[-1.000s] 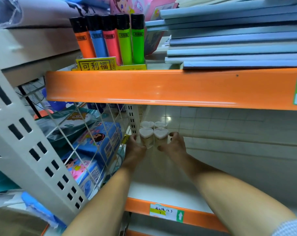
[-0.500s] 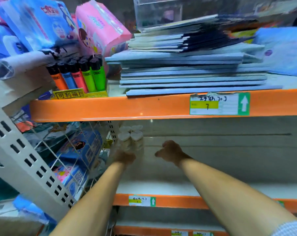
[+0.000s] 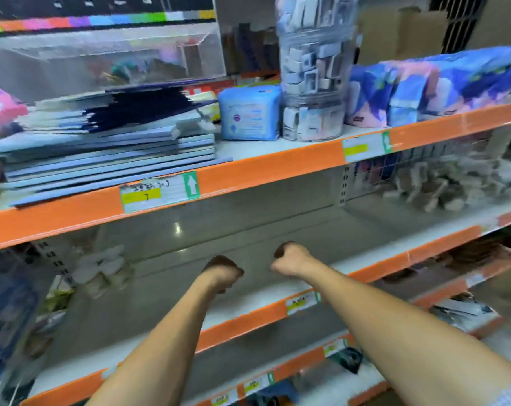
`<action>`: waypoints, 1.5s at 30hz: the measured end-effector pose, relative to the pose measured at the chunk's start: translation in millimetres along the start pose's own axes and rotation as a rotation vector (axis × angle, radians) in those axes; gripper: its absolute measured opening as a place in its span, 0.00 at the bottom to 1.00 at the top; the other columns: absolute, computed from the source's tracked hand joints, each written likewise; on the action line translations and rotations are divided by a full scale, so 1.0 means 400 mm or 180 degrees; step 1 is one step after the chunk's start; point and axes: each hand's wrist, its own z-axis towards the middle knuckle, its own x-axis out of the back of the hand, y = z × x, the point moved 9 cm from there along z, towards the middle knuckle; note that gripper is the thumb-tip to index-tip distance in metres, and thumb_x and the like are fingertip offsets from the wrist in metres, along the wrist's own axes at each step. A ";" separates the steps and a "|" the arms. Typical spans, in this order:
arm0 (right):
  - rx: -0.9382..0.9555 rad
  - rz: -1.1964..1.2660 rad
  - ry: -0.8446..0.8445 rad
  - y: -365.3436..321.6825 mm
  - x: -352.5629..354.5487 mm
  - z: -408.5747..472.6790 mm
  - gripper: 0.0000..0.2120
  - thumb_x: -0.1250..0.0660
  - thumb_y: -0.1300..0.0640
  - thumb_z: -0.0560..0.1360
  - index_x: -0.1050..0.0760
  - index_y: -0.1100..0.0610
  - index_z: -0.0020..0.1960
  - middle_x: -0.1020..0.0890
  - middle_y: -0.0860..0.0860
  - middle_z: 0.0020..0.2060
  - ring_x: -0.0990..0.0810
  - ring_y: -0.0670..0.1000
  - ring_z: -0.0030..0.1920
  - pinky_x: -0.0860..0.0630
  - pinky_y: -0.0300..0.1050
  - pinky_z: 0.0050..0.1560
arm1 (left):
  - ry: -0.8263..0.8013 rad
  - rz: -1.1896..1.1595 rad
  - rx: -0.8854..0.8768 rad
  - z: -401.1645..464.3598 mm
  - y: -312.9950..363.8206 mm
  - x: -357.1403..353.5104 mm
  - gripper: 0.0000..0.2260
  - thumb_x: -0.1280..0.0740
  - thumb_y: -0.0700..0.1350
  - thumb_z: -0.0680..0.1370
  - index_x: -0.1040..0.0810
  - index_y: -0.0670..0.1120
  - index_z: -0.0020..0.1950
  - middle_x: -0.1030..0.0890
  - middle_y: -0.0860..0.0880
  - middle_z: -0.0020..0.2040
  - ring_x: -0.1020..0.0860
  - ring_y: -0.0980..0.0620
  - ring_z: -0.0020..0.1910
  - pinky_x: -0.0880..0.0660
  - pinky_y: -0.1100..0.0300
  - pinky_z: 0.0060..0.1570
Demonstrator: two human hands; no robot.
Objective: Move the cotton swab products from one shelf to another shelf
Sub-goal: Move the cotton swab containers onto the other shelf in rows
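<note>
The cotton swab containers [image 3: 102, 269], blurred pale tubs with white heart-shaped lids, are seen clustered at the left end of the middle shelf [image 3: 374, 256], near its back wall. The left hand [image 3: 223, 272] is held well to their right, the right hand [image 3: 289, 260] farther still. Both hands are curled into fists and nothing is gripped. The shelf is smooth, glossy and orange-edged.

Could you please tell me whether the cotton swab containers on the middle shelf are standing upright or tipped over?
Cannot tell: the cotton swab containers are a blurred white cluster at the shelf's left end.
</note>
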 end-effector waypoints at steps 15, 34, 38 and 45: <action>-0.0822 -0.0013 0.0730 0.640 0.419 -0.333 0.13 0.27 0.53 0.72 0.18 0.56 0.55 0.16 0.53 0.52 0.19 0.53 0.54 0.25 0.42 0.51 | -0.0950 0.0641 -0.1127 -0.115 0.531 -0.588 0.07 0.34 0.42 0.74 0.24 0.45 0.35 0.28 0.46 0.26 0.29 0.48 0.28 0.37 0.65 0.26; -0.1582 0.0273 0.0666 1.189 0.660 -0.337 0.18 0.26 0.52 0.72 0.20 0.59 0.58 0.24 0.49 0.46 0.25 0.48 0.47 0.30 0.38 0.45 | -0.1287 0.0901 -0.1671 -0.057 1.001 -1.014 0.07 0.35 0.41 0.72 0.24 0.44 0.33 0.26 0.49 0.26 0.28 0.53 0.23 0.35 0.68 0.23; -0.1680 0.0299 0.0746 1.286 0.773 -0.265 0.17 0.26 0.53 0.72 0.20 0.59 0.57 0.18 0.52 0.46 0.20 0.51 0.47 0.27 0.40 0.45 | -0.1466 0.0884 -0.1613 0.025 1.129 -1.101 0.08 0.34 0.45 0.71 0.24 0.44 0.34 0.24 0.47 0.28 0.26 0.50 0.25 0.28 0.66 0.28; -0.1629 0.0595 0.1034 1.407 0.974 -0.146 0.09 0.25 0.58 0.70 0.21 0.58 0.48 0.21 0.52 0.40 0.23 0.50 0.40 0.30 0.38 0.34 | -0.1582 0.0639 -0.1584 0.156 1.353 -1.203 0.05 0.34 0.40 0.75 0.21 0.46 0.40 0.21 0.46 0.33 0.24 0.49 0.31 0.30 0.64 0.29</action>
